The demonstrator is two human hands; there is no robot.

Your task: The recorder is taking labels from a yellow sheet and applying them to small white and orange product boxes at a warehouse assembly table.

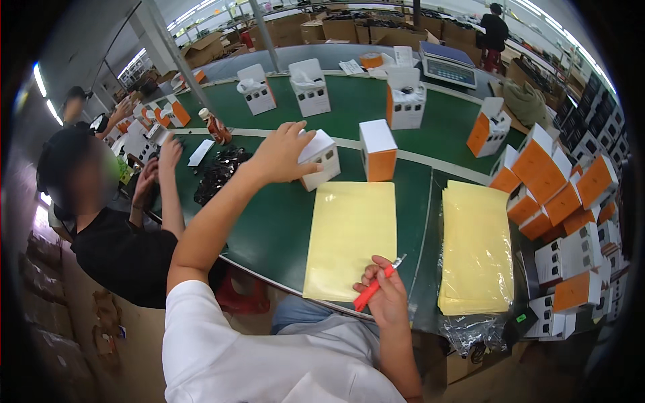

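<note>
My left hand (281, 153) reaches out over the green table (269, 221) and grips a white box (320, 159) lying tilted on it. Right of that box stands an upright white and orange box (378, 150). My right hand (384, 292) holds a red pen-like tool (376, 285) near the table's front edge, over the lower corner of a yellow sheet (350, 235).
A stack of yellow sheets in clear plastic (476, 248) lies at the right. Several white and orange boxes (561, 201) are piled at the far right, and others stand on the belt behind. A person in black (114, 228) sits at my left beside dark parts (218, 173). A scale (447, 65) stands at the back.
</note>
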